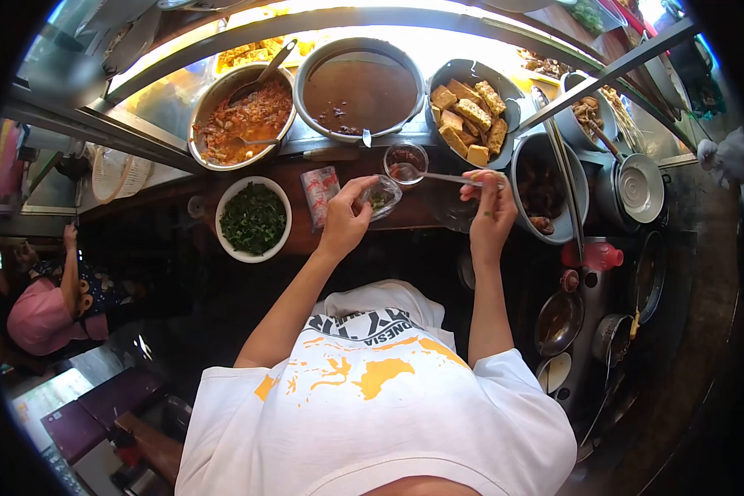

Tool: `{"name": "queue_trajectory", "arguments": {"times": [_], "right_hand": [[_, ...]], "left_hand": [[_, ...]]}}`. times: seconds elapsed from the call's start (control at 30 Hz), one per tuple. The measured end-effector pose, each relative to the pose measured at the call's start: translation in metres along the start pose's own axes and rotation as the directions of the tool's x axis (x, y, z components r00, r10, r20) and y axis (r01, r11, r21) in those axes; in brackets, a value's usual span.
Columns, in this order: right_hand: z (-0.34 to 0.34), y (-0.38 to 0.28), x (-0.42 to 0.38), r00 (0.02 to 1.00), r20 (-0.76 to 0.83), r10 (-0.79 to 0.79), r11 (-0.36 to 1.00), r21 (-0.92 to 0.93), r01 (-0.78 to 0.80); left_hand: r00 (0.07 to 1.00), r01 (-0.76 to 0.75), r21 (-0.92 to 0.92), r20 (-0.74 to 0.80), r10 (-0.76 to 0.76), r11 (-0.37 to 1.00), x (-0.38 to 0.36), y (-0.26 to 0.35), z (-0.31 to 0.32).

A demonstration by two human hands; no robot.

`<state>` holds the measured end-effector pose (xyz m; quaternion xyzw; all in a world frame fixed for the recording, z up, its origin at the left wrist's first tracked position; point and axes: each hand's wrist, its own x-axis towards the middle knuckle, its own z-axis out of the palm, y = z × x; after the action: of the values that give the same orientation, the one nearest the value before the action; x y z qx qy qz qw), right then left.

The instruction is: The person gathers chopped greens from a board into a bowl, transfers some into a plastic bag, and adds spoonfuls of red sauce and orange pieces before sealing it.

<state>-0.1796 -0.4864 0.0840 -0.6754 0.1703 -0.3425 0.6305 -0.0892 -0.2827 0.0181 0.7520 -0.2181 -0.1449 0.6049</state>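
My left hand (349,217) pinches a small clear plastic bag (383,198) with a bit of green in its bottom. Between the fingers of my right hand (492,208) is the handle of a metal spoon (450,178). The spoon's bowl end is at a small clear cup (419,155) of dark red sauce, just beyond the bag. Left of my left hand lies a red-and-white printed packet (321,195). Farther left stands a white bowl (286,217) of chopped green leaves.
Along the back are a pan of red stew (202,112), a pot of brown broth (360,87) and a bowl of fried tofu (508,124). Tongs (564,186) rest across a bowl of dark food (583,165) at right. Pans (560,322) sit lower right. Another person (50,310) is at far left.
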Motion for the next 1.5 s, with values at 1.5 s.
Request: {"name": "queue_trajectory", "arguments": {"times": [1.5], "right_hand": [[0.119,0.004,-0.065,0.867,0.475,-0.151,0.724,-0.544,0.424]], "left_hand": [[0.861,0.280,0.932,-0.350,0.370,0.230,0.009,-0.068,-0.628]]}}
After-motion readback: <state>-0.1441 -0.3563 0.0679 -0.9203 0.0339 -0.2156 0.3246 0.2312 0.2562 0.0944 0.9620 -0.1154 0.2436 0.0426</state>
